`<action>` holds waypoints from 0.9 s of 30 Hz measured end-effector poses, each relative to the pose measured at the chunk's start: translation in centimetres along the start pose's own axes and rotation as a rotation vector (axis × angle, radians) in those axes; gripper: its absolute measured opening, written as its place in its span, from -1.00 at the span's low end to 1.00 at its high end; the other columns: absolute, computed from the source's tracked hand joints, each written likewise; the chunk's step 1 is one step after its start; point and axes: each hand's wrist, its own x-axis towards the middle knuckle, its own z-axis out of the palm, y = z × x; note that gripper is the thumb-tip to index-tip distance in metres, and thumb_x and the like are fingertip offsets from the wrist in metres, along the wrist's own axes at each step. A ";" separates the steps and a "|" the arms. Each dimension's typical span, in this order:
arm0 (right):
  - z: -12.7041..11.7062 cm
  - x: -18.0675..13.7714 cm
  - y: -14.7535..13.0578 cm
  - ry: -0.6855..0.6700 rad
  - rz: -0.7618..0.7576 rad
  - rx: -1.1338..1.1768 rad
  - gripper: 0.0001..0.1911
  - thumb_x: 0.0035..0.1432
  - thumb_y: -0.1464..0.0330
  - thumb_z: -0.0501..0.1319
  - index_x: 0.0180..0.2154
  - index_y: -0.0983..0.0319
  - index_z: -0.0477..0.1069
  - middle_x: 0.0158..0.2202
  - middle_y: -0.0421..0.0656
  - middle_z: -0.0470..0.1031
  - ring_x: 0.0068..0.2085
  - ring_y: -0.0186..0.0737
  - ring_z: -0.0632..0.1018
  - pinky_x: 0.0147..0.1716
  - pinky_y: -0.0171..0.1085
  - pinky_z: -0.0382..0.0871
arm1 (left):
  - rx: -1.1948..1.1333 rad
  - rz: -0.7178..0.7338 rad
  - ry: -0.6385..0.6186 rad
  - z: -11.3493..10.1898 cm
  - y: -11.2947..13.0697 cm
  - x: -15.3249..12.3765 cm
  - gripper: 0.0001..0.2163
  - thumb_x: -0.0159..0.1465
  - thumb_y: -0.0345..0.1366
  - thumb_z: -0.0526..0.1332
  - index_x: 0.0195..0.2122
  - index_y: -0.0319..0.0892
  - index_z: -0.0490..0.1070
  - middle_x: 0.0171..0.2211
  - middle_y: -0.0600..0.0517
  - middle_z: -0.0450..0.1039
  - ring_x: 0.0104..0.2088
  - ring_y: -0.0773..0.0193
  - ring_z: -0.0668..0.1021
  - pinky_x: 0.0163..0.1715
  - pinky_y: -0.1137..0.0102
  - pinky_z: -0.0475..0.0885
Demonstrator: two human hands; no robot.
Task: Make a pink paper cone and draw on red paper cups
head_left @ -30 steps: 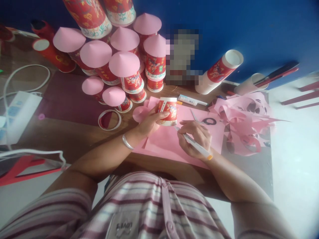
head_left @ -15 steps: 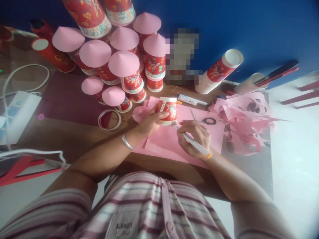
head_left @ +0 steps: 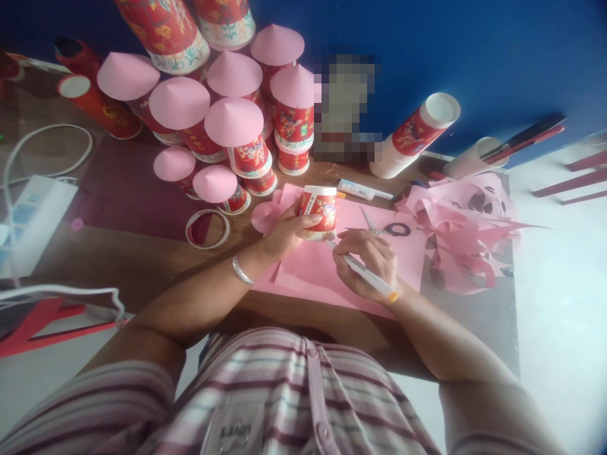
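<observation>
My left hand point(head_left: 290, 230) is wrapped round a red-and-white patterned paper cup point(head_left: 325, 208), thumb across its front. In my right hand point(head_left: 367, 262) is a white marker pen point(head_left: 368, 275) with an orange end, its tip at the lower white band of the cup. Both hands are above sheets of pink paper point(head_left: 308, 272) on the brown table. Just right of the cup, scissors point(head_left: 397, 229) with dark handles lie on the paper. A roll of tape point(head_left: 207, 229) lies left of my left hand.
Several red cups with pink cone tops point(head_left: 234, 123) stand at the back left. Pink paper scraps point(head_left: 467, 221) are heaped on the right. A glue stick point(head_left: 363, 189) lies behind the cup, and a tall tube point(head_left: 412, 139) stands by the blue wall. A power strip point(head_left: 40, 218) sits far left.
My right hand and the marker pen have shifted slightly left along the cup's lower edge. My left hand keeps its hold on the cup, almost still.
</observation>
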 end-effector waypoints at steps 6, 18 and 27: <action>-0.2 0.1 0.0 0.018 -0.047 0.018 -0.75 0.16 0.58 0.25 -0.20 0.14 0.34 -0.45 -0.25 0.52 -0.39 -0.20 0.63 -0.34 -0.21 0.64 | -0.011 0.034 -0.006 -0.1 -0.1 0.1 -0.76 0.21 -0.28 0.38 -0.10 -0.14 0.52 -0.22 0.00 0.57 -0.18 0.11 0.65 -0.16 0.15 0.63; -0.3 0.0 0.0 0.011 0.018 -0.039 -0.77 0.18 0.56 0.24 -0.20 0.13 0.33 -0.44 -0.24 0.50 -0.37 -0.19 0.65 -0.42 -0.25 0.59 | -0.018 0.028 0.016 -0.2 -0.1 0.3 -0.70 0.19 -0.23 0.36 -0.04 -0.10 0.54 -0.18 -0.01 0.59 -0.08 -0.01 0.65 -0.08 0.02 0.64; -0.1 -0.1 0.0 0.021 0.014 -0.010 -0.77 0.18 0.56 0.24 -0.20 0.14 0.35 -0.43 -0.24 0.50 -0.40 -0.21 0.62 -0.38 -0.22 0.62 | -0.009 0.029 0.017 -0.1 -0.1 0.2 -0.67 0.19 -0.24 0.37 0.00 -0.12 0.53 -0.15 -0.02 0.59 -0.05 0.00 0.65 -0.02 0.03 0.62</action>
